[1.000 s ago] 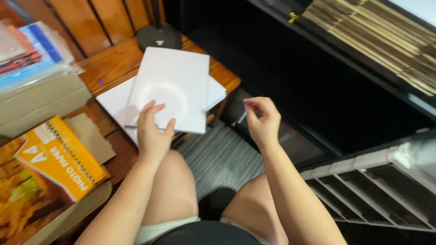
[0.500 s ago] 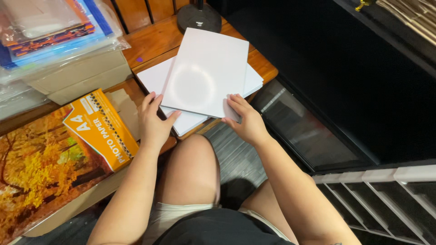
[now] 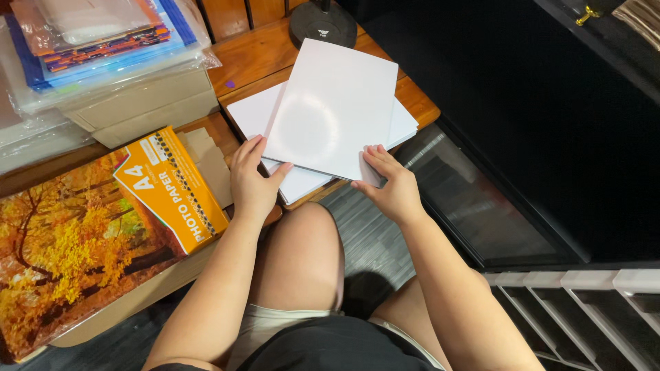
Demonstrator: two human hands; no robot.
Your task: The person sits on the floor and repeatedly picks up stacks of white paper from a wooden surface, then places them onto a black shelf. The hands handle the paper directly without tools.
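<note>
A glossy white sheet stack (image 3: 333,110) lies tilted in the upper middle of the frame, on top of a second, wider layer of white sheets (image 3: 251,113) that rests on a low wooden table (image 3: 258,58). The left hand (image 3: 253,180) sits at the lower left corner of the top stack, its fingers close together and laid flat along the edge, the thumb angled out toward the paper's bottom corner. The right hand (image 3: 388,184) holds the lower right corner, fingers slightly spread on the top face and the thumb tucked at the underside, so the corner is lightly pinched; both palms face down. Just left of the left hand lies a piece of plain brown cardboard (image 3: 210,165), and touching it, in the lower left of the frame, a large pack of photo paper (image 3: 89,233) with an orange label and an autumn tree picture. In the upper left, clear plastic bags of coloured folders (image 3: 103,41) sit on flat grey boxes (image 3: 144,103). A round black stand base (image 3: 323,24) stands at the top centre. A dark cabinet (image 3: 550,124) fills the right side, with grey plastic trays (image 3: 584,302) at the lower right. The person's bare knees (image 3: 302,254) show below the table edge.
</note>
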